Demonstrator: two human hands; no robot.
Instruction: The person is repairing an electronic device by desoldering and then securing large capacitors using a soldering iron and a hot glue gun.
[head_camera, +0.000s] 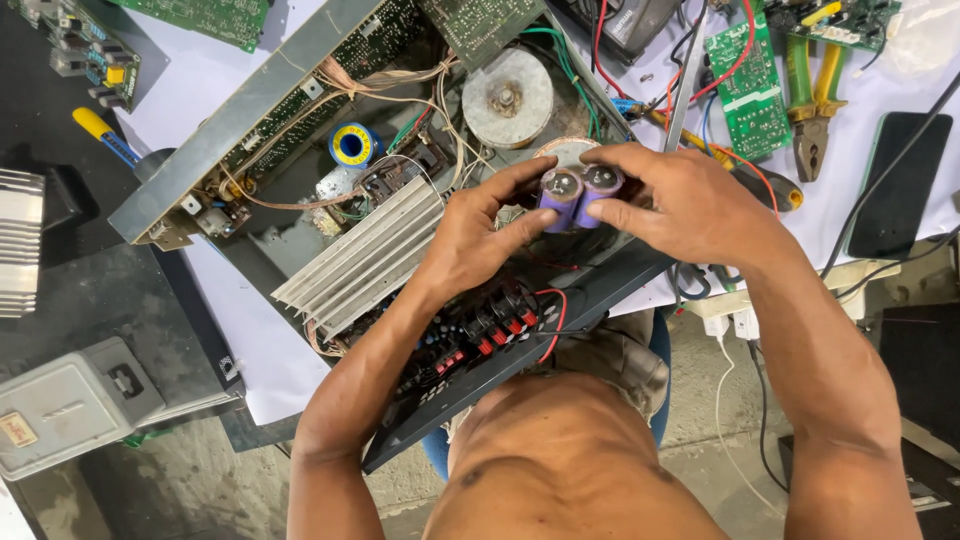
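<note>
Left hand (478, 232) and right hand (690, 205) both pinch the two purple capacitors (580, 195) between them.

Fingers (520, 225) hide the 2 purple capacitors' (578, 195) lower bodies.

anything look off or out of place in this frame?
The open amplifier chassis sits skewed and hangs off the table edge over the person's lap. Both hands, left hand and right hand, grip two purple capacitors above it. A solder spool lies inside among loose wires. No visible damage or spills.
</note>
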